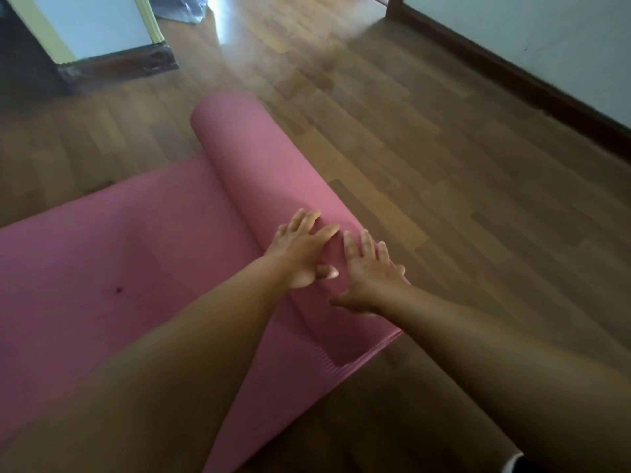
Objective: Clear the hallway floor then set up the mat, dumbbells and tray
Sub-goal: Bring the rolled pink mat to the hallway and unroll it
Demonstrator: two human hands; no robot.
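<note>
A pink exercise mat (102,268) lies partly unrolled on the wooden floor, its flat part spreading to the left. The still-rolled part (246,155) runs from the upper middle down to the right. My left hand (302,249) and my right hand (368,271) press side by side on the near end of the roll, fingers spread and straight. No dumbbells or tray are in view.
Bare wooden floor (444,186) stretches to the right and ahead. A white wall with a dark skirting board (512,73) runs along the right. At the upper left stand a white door (99,25) and a clear plastic bag (184,8).
</note>
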